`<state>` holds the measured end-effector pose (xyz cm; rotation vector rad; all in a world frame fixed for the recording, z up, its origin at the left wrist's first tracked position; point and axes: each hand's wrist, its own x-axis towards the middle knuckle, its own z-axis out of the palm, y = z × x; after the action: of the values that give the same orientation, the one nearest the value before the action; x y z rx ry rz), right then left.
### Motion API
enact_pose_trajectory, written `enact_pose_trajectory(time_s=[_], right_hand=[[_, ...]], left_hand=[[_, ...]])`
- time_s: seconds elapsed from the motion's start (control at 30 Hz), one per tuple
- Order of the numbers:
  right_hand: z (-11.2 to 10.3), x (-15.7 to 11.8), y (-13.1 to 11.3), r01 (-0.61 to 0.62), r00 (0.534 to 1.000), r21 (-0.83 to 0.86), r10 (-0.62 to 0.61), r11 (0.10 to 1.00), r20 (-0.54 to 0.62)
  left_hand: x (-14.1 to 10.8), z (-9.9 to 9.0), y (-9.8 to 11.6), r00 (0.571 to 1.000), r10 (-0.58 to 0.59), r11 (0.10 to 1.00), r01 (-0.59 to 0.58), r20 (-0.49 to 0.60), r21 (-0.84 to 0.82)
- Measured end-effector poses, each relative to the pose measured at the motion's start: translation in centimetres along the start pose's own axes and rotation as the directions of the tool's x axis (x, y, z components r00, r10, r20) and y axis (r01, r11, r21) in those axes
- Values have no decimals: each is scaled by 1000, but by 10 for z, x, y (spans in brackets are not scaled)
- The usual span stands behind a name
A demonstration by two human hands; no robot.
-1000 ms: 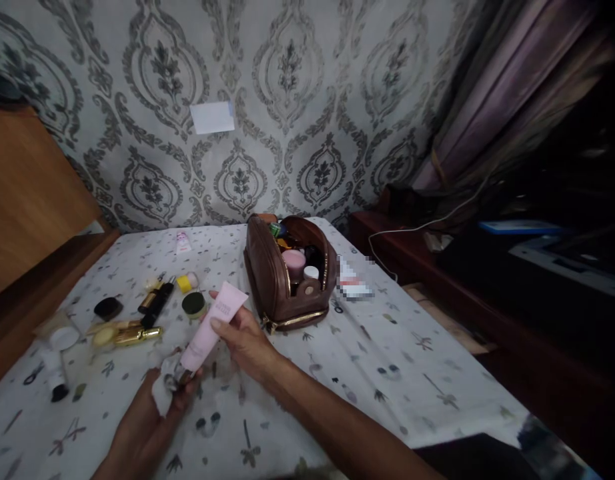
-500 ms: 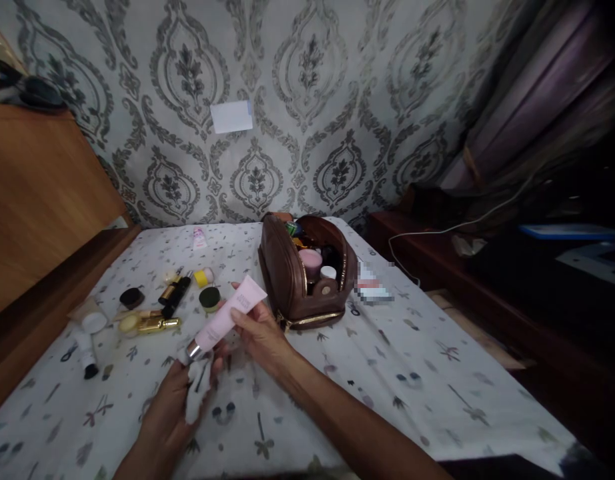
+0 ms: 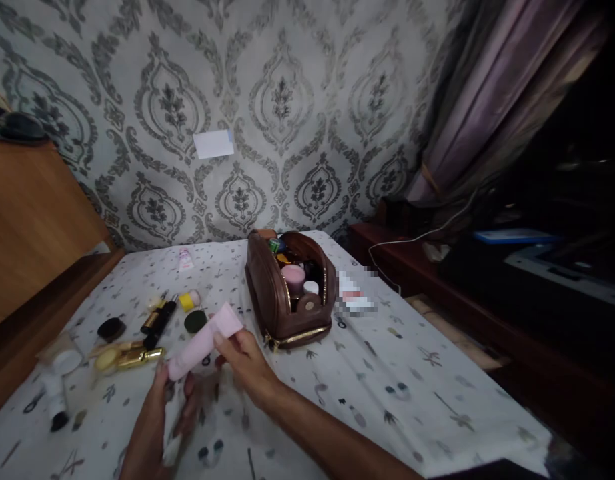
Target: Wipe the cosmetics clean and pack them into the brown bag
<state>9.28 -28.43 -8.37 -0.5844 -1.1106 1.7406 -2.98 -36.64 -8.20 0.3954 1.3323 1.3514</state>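
A pink tube [image 3: 202, 347] lies slanted between my two hands. My right hand [image 3: 245, 360] grips its flat upper end with thumb and fingers. At the tube's lower end is my left hand [image 3: 162, 407], with a crumpled white cloth [image 3: 172, 430] held in it; its fingers are partly blurred. Just beyond my right hand stands an unzipped brown bag [image 3: 287, 293], with a pink jar [image 3: 293, 279], a white-capped item [image 3: 311, 288] and other things inside.
Several cosmetics lie left on the patterned tablecloth [image 3: 387, 360]: a black lid [image 3: 111, 329], a dark green lid [image 3: 195, 322], a gold bottle [image 3: 142, 357], a white tube [image 3: 55, 397]. A small pink-white tube [image 3: 185, 259] lies near the wall; a blurred packet [image 3: 355, 293] is beside the bag.
The view has shifted, so the scene sits lower and further left. The pink tube has turned, its silver cap no longer visible and its printed side out of sight.
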Motion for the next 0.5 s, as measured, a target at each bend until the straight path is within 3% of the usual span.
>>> enact_pose_trajectory(time_s=[0.13,0.27,0.37,0.5], right_hand=[[-4,-6,-19,126,992,-196,-119,973,46],[-11,-15,-37,153,988,-201,-150,968,30],[-19,-23,-45,150,989,-195,-145,969,40],[-29,-35,-55,190,982,-225,-188,956,32]], left_hand=[[6,3,9,998,-57,997,58,-13,41],[8,13,18,999,-11,996,15,-42,88],[9,21,23,991,123,982,-112,-61,149],[14,32,27,940,323,930,-293,-108,223]])
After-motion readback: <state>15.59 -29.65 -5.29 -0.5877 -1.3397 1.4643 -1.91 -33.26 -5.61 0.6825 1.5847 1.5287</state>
